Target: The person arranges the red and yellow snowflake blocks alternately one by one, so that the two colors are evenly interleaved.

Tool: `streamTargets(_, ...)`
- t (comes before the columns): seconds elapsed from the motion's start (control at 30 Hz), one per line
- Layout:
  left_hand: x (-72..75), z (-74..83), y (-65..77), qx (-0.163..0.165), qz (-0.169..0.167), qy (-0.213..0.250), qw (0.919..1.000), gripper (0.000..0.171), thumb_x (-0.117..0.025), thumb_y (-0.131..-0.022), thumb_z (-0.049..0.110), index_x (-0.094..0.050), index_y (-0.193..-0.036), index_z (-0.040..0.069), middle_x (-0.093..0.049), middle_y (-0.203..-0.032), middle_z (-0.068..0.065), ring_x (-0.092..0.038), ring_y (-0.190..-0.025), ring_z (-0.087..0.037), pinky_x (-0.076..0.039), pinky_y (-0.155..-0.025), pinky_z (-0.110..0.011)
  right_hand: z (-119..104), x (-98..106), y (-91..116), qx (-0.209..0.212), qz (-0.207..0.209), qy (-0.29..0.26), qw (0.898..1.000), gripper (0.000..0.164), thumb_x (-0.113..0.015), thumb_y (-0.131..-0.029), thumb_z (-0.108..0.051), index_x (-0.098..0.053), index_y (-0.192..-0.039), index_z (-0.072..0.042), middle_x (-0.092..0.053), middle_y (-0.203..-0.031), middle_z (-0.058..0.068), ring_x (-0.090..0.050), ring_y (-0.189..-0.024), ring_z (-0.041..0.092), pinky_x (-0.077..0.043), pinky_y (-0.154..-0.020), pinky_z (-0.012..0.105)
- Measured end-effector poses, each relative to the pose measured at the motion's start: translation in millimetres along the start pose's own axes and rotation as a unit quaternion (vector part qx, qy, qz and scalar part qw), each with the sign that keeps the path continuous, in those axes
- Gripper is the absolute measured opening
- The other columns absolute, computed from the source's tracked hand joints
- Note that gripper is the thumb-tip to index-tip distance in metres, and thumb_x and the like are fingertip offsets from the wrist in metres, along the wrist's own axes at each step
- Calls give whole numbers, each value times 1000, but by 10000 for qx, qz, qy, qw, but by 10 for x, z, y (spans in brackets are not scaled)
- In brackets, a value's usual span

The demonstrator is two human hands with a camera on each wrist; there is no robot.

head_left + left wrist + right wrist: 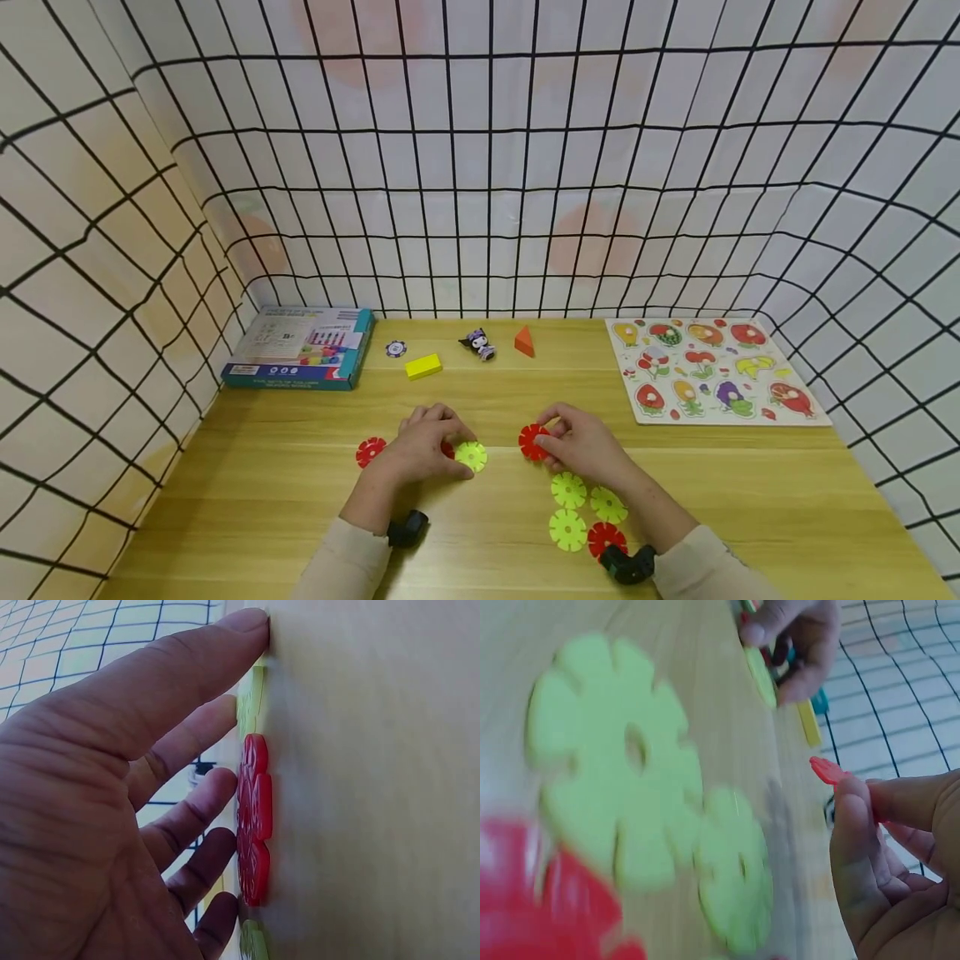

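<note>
My left hand (pixel 429 446) is low over the table, its thumb and index finger at opposite edges of a yellow-green notched snowflake disc (pixel 471 457). Under that hand lies a red snowflake disc (pixel 255 817), mostly hidden from the head view. Another red disc (pixel 371 452) lies just left of the hand. Between thumb and fingertips, my right hand (pixel 581 442) pinches a red snowflake disc (pixel 533 442), lifted above the table in the right wrist view. Near the right forearm lie yellow-green discs (pixel 567 530) and a red disc (pixel 606 540).
Farther back stand a boxed set (pixel 300 348), a poker-chip-like disc (pixel 396 349), a yellow block (pixel 423 367), a small figurine (pixel 478 343) and an orange wedge (pixel 524 341). A fruit puzzle board (pixel 720 371) lies at the right. Black netting (pixel 491 183) encloses the wooden table.
</note>
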State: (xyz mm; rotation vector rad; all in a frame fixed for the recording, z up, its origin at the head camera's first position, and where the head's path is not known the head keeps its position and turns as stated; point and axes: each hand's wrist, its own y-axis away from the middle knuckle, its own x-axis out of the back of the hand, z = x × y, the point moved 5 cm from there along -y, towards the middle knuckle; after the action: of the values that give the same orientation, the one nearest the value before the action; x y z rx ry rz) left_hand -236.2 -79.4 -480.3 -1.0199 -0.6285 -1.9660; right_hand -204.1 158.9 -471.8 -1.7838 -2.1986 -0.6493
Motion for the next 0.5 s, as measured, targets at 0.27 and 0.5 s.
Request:
streamTargets(0.27, 5, -27, -7, 98, -83, 85, 9999, 41, -80, -65, 47, -65, -101, 37, -45, -105, 14, -34, -102, -14, -26, -88, -43, -84, -361, -87, 89, -637, -241, 9976, 23, -65, -87, -16, -55, -108, -14, -60, -72, 12, -64, -58, 25, -52, -54, 36)
streamTargets(0.5, 12, -45, 1, 225, -205, 246, 9992, 40, -81, -65, 44, -65, -101, 37, -45, -107, 15, -34, -102, -14, -30, -87, -42, -81, -512, -121, 5, -591, 176, 9981, 25, -66, -86, -17, -54, -108, -17, -59, -69, 9, -63, -55, 22, -52, -53, 32)
